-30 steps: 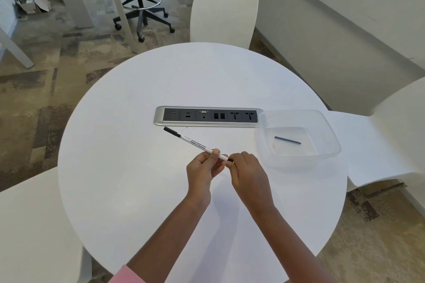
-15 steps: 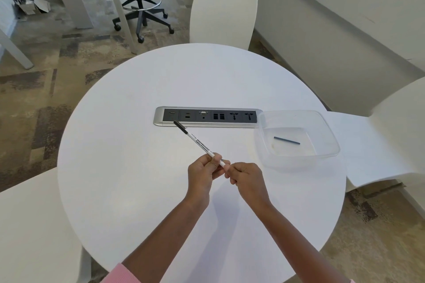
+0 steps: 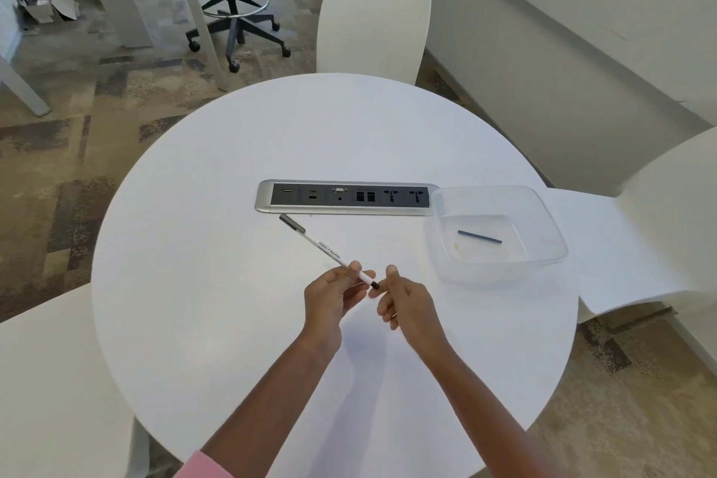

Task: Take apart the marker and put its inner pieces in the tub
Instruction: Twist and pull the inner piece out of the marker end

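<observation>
A slim white marker (image 3: 326, 249) with a dark cap at its far end points up-left over the round white table (image 3: 217, 322). My left hand (image 3: 331, 293) pinches it near its near end, where a small dark end piece shows. My right hand (image 3: 405, 303) is just right of that end, fingers loosely curled, thumb up, holding nothing that I can see. A clear plastic tub (image 3: 543, 217) stands to the right with one thin dark blue stick (image 3: 479, 237) lying in it.
A silver power and data socket strip (image 3: 343, 197) is set into the table's middle. White chairs stand at the far side (image 3: 374, 23), right (image 3: 659, 213) and near left (image 3: 42, 380). A black swivel chair (image 3: 229, 12) stands beyond on the carpet.
My right hand has come off the marker's near end and moved slightly right, baring the dark end. The marker has tilted so its capped tip sits below the socket strip.
</observation>
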`<state>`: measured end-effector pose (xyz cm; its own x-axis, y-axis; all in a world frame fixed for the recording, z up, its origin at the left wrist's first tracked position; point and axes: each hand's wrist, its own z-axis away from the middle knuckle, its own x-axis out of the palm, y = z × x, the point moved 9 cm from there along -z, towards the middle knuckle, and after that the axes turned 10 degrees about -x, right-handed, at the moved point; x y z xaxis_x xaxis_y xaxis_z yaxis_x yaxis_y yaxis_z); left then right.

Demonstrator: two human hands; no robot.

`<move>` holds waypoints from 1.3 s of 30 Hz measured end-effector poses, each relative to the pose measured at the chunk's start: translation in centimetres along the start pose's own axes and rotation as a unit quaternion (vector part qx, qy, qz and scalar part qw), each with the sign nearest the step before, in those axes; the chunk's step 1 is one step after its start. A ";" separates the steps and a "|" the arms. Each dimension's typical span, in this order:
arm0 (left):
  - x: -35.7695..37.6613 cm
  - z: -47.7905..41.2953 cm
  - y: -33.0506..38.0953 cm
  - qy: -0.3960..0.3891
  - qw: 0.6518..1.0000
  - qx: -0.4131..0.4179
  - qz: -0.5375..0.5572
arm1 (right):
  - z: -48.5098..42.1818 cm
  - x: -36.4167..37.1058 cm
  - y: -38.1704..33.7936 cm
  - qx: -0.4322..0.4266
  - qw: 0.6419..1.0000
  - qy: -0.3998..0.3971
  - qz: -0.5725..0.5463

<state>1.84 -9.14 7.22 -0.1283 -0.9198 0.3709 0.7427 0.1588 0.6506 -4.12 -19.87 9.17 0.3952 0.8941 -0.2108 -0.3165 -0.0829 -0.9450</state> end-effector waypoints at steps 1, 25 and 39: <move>-0.2 -0.1 -0.1 0.005 1.000 -0.004 0.012 | 0.1 -0.5 -0.6 -0.049 0.996 0.020 0.065; 0.7 0.4 0.2 0.006 0.998 0.038 0.049 | -0.1 0.2 -4.0 -0.306 0.861 0.079 0.398; 1.7 0.6 0.3 -0.066 0.994 0.046 -0.076 | -0.2 0.1 1.2 0.093 0.988 -0.102 -0.067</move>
<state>1.42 -10.41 8.43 -0.3241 -0.8812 0.3441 0.6460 0.0595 0.7610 -4.34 -19.97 7.95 0.2676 0.9634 -0.0139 -0.4341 0.1076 -0.8944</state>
